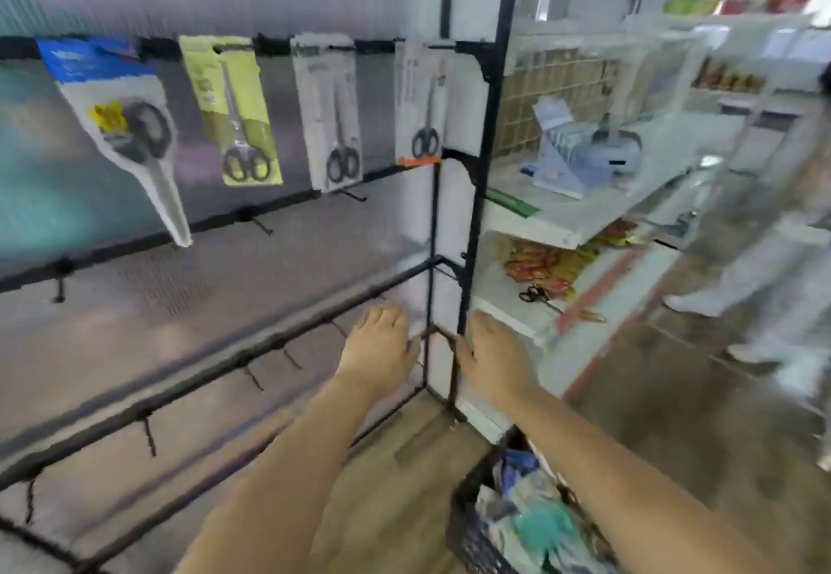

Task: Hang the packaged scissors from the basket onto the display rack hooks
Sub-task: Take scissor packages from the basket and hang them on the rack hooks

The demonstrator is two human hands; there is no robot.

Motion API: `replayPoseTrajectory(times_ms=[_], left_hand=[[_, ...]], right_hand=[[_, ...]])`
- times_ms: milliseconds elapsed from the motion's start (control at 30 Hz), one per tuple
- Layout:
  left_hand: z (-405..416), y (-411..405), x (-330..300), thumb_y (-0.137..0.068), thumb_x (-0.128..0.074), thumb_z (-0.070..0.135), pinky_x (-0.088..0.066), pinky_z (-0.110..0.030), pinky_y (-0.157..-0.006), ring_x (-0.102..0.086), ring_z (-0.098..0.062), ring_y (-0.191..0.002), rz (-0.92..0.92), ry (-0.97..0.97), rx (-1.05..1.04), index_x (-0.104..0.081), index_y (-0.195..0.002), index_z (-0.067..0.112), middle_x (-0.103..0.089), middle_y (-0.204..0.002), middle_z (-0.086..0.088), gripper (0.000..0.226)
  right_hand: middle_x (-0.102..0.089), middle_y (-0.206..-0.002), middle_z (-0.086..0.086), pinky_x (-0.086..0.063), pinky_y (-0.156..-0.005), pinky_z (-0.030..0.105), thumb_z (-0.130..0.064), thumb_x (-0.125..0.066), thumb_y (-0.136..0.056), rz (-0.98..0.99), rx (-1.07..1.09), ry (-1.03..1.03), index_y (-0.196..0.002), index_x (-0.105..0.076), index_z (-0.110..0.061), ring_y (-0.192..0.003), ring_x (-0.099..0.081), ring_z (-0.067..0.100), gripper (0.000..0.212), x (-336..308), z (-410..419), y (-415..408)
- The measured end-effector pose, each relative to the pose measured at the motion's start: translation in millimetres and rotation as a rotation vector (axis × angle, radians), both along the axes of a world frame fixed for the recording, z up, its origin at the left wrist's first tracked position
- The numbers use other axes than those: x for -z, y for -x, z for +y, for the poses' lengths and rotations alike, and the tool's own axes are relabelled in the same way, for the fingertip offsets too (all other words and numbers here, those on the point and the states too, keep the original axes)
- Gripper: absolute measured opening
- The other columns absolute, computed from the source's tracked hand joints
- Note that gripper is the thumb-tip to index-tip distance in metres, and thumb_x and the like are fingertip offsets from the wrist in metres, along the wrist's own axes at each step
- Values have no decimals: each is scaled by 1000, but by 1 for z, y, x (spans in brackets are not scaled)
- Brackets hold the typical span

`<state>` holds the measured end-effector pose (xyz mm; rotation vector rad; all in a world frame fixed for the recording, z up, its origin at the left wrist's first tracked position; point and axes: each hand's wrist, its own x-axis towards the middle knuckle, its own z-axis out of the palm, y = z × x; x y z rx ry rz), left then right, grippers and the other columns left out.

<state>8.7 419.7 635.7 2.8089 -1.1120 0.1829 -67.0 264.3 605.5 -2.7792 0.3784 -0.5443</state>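
Nearest to my view: basket (472, 528), dark mesh, on the floor at lower right under my right forearm. Contents: packaged scissors (535, 524), a blurred heap of blue, teal and white cards; I cannot count them.

Next: my two forearms, both reaching forward over the wooden floor (418, 443).

Left hand (380, 351): fingers straight, palm down, holding nothing, in front of the lower bar of the display rack (488, 132).

Right hand (492, 355): fingers extended, holding nothing, just beside the rack's black corner post near its foot. Whether it touches the post I cannot tell; the frame is smeared by motion.

Lower rails: several short black hooks (254, 379) along the two lower bars, all bare.

Top rail, left to right, four packages hanging:
- blue-and-white card (108, 92), tilted, scissors handles up and blade sheath pointing down-right;
- yellow-green card (231, 110), black-handled scissors;
- white card (326, 110), black-handled scissors;
- white card with an orange strip (420, 101), beside the corner post.

Right of the rack: white shelves (571, 231) carrying pale blue boxed goods above, red and yellow packets and a loose pair of scissors (535, 294) below.

Far right: a person's legs in light trousers (760, 267), blurred.
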Motion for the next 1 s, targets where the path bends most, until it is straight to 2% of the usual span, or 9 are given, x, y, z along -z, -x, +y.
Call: replayPoseTrajectory(times_ms=[233, 333, 467, 600, 700, 767, 833, 933, 1000], left_hand=[[-102, 79, 82, -101, -33, 31, -21, -35, -112, -22, -26, -140, 203, -86, 244, -26, -145, 6, -25, -152, -12, 51], [-130, 94, 123, -100, -34, 29, -24, -35, -109, -32, -28, -134, 219, -147, 350, -35, -139, 4, -36, -145, -14, 47], [-165, 92, 166, -97, -36, 32, -38, -40, -101, -46, -29, -121, 295, -199, 405, -48, -125, 7, -50, -129, -10, 40], [-199, 76, 191, -101, -32, 29, -41, -37, -94, -48, -24, -113, 130, -322, 585, -53, -119, 12, -53, -122, -8, 33], [-216, 56, 208, -102, -22, 21, -43, -34, -87, -51, -23, -111, 71, -338, 670, -57, -119, 14, -55, -121, -7, 40], [-227, 41, 225, -98, -9, 15, -42, -37, -88, -50, -28, -113, 77, -388, 748, -54, -123, 11, -54, -124, -10, 52], [-238, 29, 246, -102, -16, 18, -38, -37, -94, -47, -27, -118, 84, -447, 767, -51, -125, 8, -52, -127, -11, 42], [-252, 22, 279, -103, -22, 18, -38, -37, -93, -47, -29, -118, 277, -517, 772, -50, -127, 6, -51, -125, -13, 39], [-258, 18, 303, -95, -28, 6, -46, -34, -75, -59, -29, -94, 344, -554, 819, -66, -101, 4, -61, -99, -15, 39]], right_hand=[[-62, -104, 22, -47, -81, 44, -17, -50, -89, 173, 286, -35, -113, -57, 5, -95, -60, 39, 33, 62, -82, 123], [-56, -123, 15, -39, -91, 38, -22, -43, -96, 257, 414, -45, -126, -50, -2, -110, -54, 33, 37, 85, -101, 157], [-55, -122, 12, -40, -85, 34, -24, -39, -98, 368, 552, -118, -127, -48, -5, -106, -54, 28, 36, 117, -125, 178], [-55, -118, 13, -48, -80, 37, -20, -41, -97, 437, 658, -223, -125, -48, -3, -98, -56, 28, 34, 150, -152, 174], [-56, -117, 14, -44, -79, 37, -21, -41, -97, 546, 704, -254, -121, -49, -2, -99, -56, 30, 32, 175, -165, 162], [-56, -121, 14, -43, -82, 36, -23, -41, -97, 590, 730, -278, -125, -48, -2, -104, -56, 30, 35, 194, -174, 156], [-54, -127, 13, -44, -90, 37, -25, -41, -98, 624, 756, -316, -129, -47, -4, -111, -54, 29, 38, 217, -180, 154], [-52, -130, 11, -43, -92, 37, -25, -42, -98, 687, 795, -382, -135, -43, -6, -113, -53, 28, 42, 254, -188, 159], [-55, -124, 11, -43, -86, 35, -22, -43, -97, 741, 795, -405, -132, -46, -6, -107, -54, 28, 39, 281, -193, 166]])
